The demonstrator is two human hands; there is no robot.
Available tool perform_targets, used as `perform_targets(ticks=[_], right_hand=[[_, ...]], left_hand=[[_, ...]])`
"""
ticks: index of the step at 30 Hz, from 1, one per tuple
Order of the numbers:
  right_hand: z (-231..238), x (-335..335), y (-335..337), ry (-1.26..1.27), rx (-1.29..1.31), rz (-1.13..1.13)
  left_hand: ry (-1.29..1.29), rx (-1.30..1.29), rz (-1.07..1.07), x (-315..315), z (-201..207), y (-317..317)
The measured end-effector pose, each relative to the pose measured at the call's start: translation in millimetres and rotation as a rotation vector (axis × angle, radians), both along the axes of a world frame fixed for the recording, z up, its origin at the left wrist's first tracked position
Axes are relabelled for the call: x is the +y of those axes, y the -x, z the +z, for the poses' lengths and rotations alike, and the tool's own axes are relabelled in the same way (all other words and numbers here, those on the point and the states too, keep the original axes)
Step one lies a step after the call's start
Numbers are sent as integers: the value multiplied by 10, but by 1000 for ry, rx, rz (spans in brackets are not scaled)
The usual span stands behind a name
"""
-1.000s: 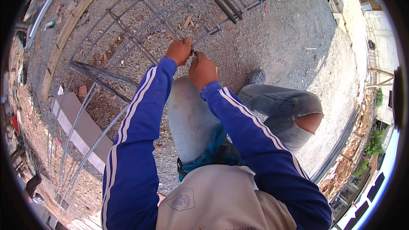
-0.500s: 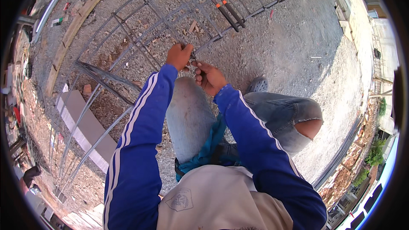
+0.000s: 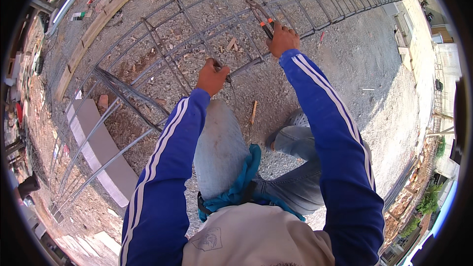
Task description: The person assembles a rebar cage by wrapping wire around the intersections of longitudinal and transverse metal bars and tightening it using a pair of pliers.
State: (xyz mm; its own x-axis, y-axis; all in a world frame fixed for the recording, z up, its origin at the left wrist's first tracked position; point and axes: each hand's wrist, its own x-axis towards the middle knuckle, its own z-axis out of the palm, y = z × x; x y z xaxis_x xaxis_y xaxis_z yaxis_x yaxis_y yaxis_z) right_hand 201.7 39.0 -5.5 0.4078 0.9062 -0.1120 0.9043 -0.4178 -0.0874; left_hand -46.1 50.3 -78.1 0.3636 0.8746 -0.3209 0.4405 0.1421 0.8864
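Observation:
My left hand (image 3: 212, 77) is closed at the near edge of a rebar cage (image 3: 256, 61), its fingers pinching thin dark tie wire (image 3: 231, 82) beside a steel bar. The fingers partly cover where wire and bar meet. Farther away and to the right, my right hand (image 3: 284, 39) wraps over the handles of a pair of pincers (image 3: 259, 11). Their dark metal head and orange bands show beyond the fingers; the handle ends are hidden under the hand. The pincers still lie across the cage bars.
The cage runs to the far right over gravel ground. At left are a long timber board (image 3: 91, 34), a bundle of dark bars (image 3: 129, 95) and a grey slab (image 3: 101, 150) under slanting rods. A wood sliver (image 3: 253, 112) lies right of my knee.
My right hand has left the wire beside my left hand and reached far and right onto the pincers' handles. My left hand stays at the wire. My right leg has drawn inward.

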Motion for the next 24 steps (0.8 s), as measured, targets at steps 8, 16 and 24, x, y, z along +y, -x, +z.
perform_targets(ticks=[8, 16, 24], right_hand=[[208, -468, 285, -209, 1190, -432], [279, -1676, 509, 358, 1210, -352], [92, -1726, 666, 477, 987, -22]], left_hand=[[92, 32, -7, 7, 81, 78], [-36, 85, -33, -35, 206, -7], [-7, 17, -34, -6, 104, -18]])
